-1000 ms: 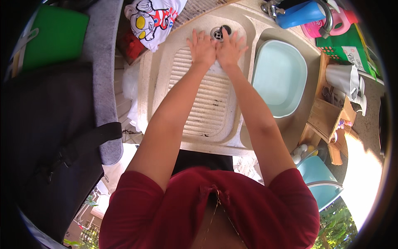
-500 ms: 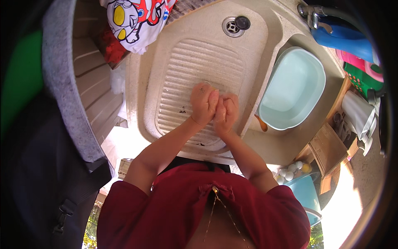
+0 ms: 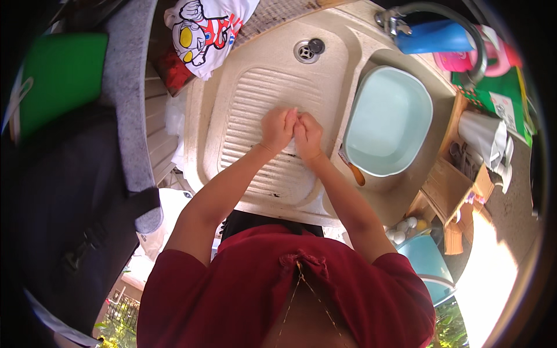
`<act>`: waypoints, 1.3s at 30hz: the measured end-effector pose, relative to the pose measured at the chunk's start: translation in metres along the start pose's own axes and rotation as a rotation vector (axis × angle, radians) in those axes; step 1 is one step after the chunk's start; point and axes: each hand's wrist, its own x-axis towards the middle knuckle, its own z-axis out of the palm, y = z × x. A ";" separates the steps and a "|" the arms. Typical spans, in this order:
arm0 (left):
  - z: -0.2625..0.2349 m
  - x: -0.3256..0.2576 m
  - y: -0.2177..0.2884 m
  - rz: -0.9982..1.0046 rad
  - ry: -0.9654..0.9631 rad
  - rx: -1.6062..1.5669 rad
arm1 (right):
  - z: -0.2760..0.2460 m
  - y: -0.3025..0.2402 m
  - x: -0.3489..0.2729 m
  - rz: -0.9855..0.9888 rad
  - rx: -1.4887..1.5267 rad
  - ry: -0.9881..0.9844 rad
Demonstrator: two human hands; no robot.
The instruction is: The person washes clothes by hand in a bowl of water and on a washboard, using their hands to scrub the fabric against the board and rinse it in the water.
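left hand + right hand: grip curled together, contents hidden | sink bowl: pale-blue basin, brown handle

The hands are pressed together, palms hidden; whether anything lies between them cannot be told. The orange handle's far end seems partly covered by the basin. The top edge cuts off the cloth, the lower edge the shirt. A sleeve hides part of the bucket. The buckle is blurred in shadow.
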 end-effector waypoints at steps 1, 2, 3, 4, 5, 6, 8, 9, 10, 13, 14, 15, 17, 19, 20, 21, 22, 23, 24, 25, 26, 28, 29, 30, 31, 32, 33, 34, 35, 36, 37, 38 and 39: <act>-0.001 0.006 -0.001 -0.174 -0.105 -0.010 | -0.005 -0.004 0.005 0.186 0.035 -0.048; 0.001 0.009 0.002 -0.346 -0.216 -0.017 | -0.013 -0.010 0.008 0.374 0.073 -0.091; 0.000 0.015 0.018 -0.308 -0.231 -0.020 | -0.027 -0.024 0.009 0.354 0.071 -0.055; -0.002 0.026 0.040 -0.349 -0.279 -0.201 | -0.048 -0.041 0.010 0.305 0.075 0.030; -0.001 0.038 0.062 -0.392 -0.336 -0.382 | -0.070 -0.053 0.014 0.258 0.077 0.116; 0.005 0.046 0.079 -0.225 -0.344 -0.366 | -0.094 -0.059 0.015 0.361 0.178 0.262; 0.029 0.070 0.123 -0.130 -0.397 -0.436 | -0.160 -0.033 0.006 0.306 0.028 0.447; 0.049 0.081 0.140 -0.047 -0.422 -0.499 | -0.189 -0.006 -0.001 0.227 -0.106 0.478; 0.073 0.090 0.146 -0.033 -0.444 -0.509 | -0.214 0.019 -0.006 0.149 -0.238 0.509; 0.154 0.115 0.138 0.009 -0.475 -0.479 | -0.247 0.075 -0.010 0.672 0.459 0.644; 0.178 0.116 0.126 0.025 -0.468 -0.421 | -0.244 0.091 -0.007 0.815 0.496 0.706; 0.201 0.112 0.116 0.025 -0.482 -0.418 | -0.239 0.107 -0.008 0.965 0.535 0.770; 0.236 0.105 0.101 0.304 0.018 -0.231 | -0.225 0.135 -0.004 1.065 0.371 0.786; 0.255 0.068 0.066 0.020 -0.138 -0.105 | -0.215 0.155 -0.006 1.191 0.206 0.785; 0.260 0.050 0.054 -0.012 -0.140 0.011 | -0.214 0.160 -0.007 1.115 -0.031 0.514; 0.263 0.038 0.038 -0.008 -0.137 0.020 | -0.209 0.161 -0.005 1.012 -0.257 0.233; 0.264 0.027 0.028 -0.062 -0.195 0.075 | -0.208 0.164 -0.005 0.887 -0.480 -0.040; 0.266 0.021 0.019 -0.116 -0.251 0.129 | -0.211 0.166 -0.004 0.883 -0.476 -0.038; 0.273 0.018 0.020 -0.115 -0.263 0.126 | -0.221 0.177 -0.010 0.913 -0.643 0.110; 0.276 0.015 0.029 0.003 -0.387 0.185 | -0.229 0.182 -0.016 0.933 -0.814 0.260; 0.279 0.013 0.036 0.123 -0.509 0.242 | -0.230 0.186 -0.023 0.941 -0.821 0.267; 0.279 0.003 0.032 -0.022 -0.555 0.294 | -0.217 0.180 -0.029 0.690 -0.913 0.123; 0.278 -0.002 0.029 -0.166 -0.606 0.347 | -0.213 0.176 -0.032 0.562 -0.953 0.050; 0.272 -0.006 0.033 -0.165 -0.604 0.349 | -0.215 0.173 -0.033 0.560 -0.952 0.050; 0.265 -0.012 0.037 -0.185 -0.766 0.466 | -0.221 0.168 -0.036 0.546 -1.106 -0.103; 0.258 -0.015 0.040 -0.204 -0.929 0.584 | -0.227 0.163 -0.039 0.527 -1.255 -0.260; 0.252 -0.014 0.047 -0.196 -0.930 0.589 | -0.233 0.159 -0.045 0.530 -1.252 -0.251; 0.245 -0.009 0.055 -0.053 -1.019 0.747 | -0.241 0.155 -0.048 0.564 -1.236 -0.389; 0.239 -0.006 0.062 0.096 -1.102 0.905 | -0.245 0.153 -0.052 0.600 -1.215 -0.527; 0.232 -0.007 0.065 0.114 -1.108 0.900 | -0.250 0.145 -0.056 0.613 -1.222 -0.514; 0.224 -0.004 0.060 0.280 -1.227 0.930 | -0.256 0.135 -0.053 0.516 -1.131 -0.611; 0.219 -0.002 0.057 0.454 -1.342 0.956 | -0.263 0.126 -0.053 0.422 -1.039 -0.705; 0.220 0.000 0.050 0.469 -1.323 0.957 | -0.266 0.112 -0.049 0.412 -1.054 -0.690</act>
